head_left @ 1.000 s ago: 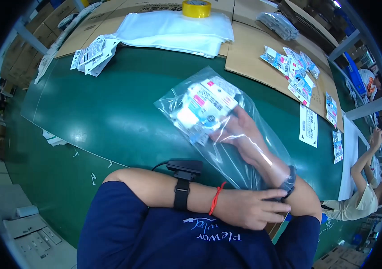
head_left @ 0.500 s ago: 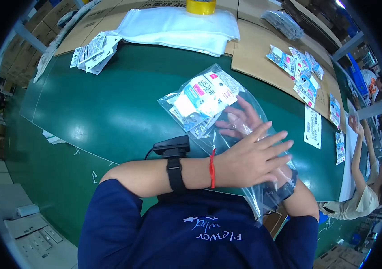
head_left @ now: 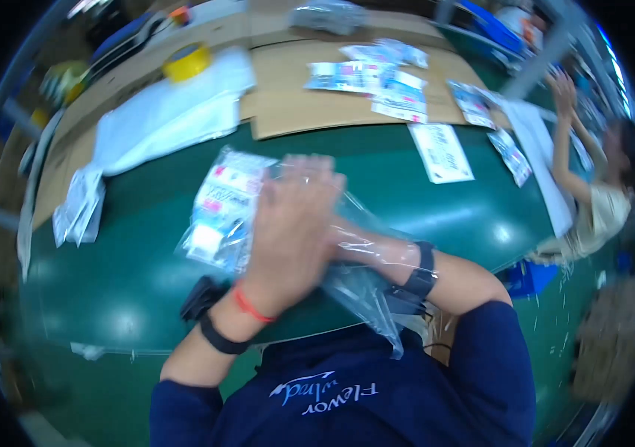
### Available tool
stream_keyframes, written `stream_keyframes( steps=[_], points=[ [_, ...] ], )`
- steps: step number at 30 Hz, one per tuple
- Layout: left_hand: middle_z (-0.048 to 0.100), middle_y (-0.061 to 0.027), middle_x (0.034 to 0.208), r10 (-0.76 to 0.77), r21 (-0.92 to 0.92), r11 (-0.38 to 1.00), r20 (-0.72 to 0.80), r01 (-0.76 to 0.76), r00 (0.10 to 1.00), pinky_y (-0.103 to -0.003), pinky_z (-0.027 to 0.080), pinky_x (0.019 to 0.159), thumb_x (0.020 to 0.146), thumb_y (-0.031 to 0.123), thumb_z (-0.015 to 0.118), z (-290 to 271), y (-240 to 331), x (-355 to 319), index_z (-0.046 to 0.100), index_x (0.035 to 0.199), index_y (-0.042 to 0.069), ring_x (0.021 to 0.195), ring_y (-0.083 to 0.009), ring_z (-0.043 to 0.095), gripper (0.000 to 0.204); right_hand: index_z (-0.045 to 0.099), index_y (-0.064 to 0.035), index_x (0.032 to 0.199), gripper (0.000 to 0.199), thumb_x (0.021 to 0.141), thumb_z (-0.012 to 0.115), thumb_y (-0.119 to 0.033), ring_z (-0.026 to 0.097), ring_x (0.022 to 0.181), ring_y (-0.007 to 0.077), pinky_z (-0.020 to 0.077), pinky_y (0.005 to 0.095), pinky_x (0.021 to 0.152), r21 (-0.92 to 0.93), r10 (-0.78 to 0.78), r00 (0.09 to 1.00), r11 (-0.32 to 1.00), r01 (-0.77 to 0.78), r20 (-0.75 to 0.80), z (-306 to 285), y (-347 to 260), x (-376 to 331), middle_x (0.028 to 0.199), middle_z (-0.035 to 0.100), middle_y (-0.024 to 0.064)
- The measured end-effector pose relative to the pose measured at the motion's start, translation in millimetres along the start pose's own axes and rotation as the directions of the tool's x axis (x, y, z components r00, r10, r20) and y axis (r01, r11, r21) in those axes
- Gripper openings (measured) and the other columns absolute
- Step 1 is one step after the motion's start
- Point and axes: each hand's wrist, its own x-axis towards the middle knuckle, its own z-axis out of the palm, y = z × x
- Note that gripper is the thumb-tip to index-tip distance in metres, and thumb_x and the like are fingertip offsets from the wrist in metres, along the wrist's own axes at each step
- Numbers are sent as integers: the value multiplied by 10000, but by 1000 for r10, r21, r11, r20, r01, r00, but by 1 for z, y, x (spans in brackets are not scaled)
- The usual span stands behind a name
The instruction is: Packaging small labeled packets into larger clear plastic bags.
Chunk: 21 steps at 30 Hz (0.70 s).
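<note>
Left hand (head_left: 295,223), one: forearm angled up from the lower left, back of the hand uppermost, fingers extended away from the body, blurred; open, laid across the clear plastic bag and over the other hand; at its wrist, one red cord (head_left: 250,304) and one black strap (head_left: 222,337). Right hand (head_left: 341,238), one: forearm coming in from the right, clear plastic over it as far as the dark wristband (head_left: 422,270); fingers hidden beneath the left hand, so its grip cannot be told. Clear plastic bag (head_left: 362,294), one: in front of the torso, above the green tabletop (head_left: 131,276), one end trailing toward the shirt; inside, left of the hands, carded packages (head_left: 221,201), white, blue and pink, number not countable. Beyond: white printed sheet (head_left: 440,153), one; single packets at right, two, one by the cardboard's edge (head_left: 471,103), one on the green surface (head_left: 509,156); packet cluster (head_left: 377,78) on the cardboard sheet (head_left: 288,97), overlapping, count unclear; yellow tape roll (head_left: 187,62), one, upon one pile of whitish plastic sheeting (head_left: 168,112); white card bundle (head_left: 79,207), one, far left; co-worker (head_left: 600,201), one, at right, both hands raised.
</note>
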Motion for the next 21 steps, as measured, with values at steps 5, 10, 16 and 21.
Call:
stream_keyframes(
  steps=[5, 10, 16, 21],
  points=[
    [312, -181, 1468, -169, 93, 982, 86, 161, 982, -539, 61, 1113, 901, 251, 519, 18, -32, -11, 384, 1392, 46, 1370, -392, 236, 550, 353, -34, 1393, 522, 925, 527, -186, 579, 1074, 262, 457, 354, 910, -411, 116, 983, 911, -47, 144, -23, -44, -53, 1237, 546, 173],
    [293, -171, 1478, -214, 302, 941, 178, 154, 960, -553, 39, 1112, 920, 347, 498, 22, -27, -9, 382, 1395, 63, 1384, -380, 201, 566, 552, -26, 1248, 352, 947, 534, -210, 585, 1075, 195, 464, 293, 892, -484, 261, 891, 874, -54, 371, -81, -100, -119, 1168, 618, 125],
    [290, -158, 1481, -243, 553, 825, 167, 113, 956, -562, 8, 1110, 910, 408, 507, 34, -39, -7, 366, 1407, 81, 1397, -361, 175, 611, 472, 25, 1298, 534, 900, 598, -308, 535, 1133, 218, 434, 305, 941, -604, -218, 789, 764, -228, -575, -203, -132, -167, 1262, 541, 164],
    [305, -161, 1471, -204, 586, 806, 135, 88, 970, -561, 9, 1111, 903, 412, 522, 45, -52, 10, 381, 1397, 79, 1394, -357, 185, 612, 417, 25, 1331, 680, 843, 640, -392, 508, 1180, 322, 413, 387, 974, -467, -544, 239, 329, -821, -804, -307, -54, -199, 1273, 510, 245]
  ],
)
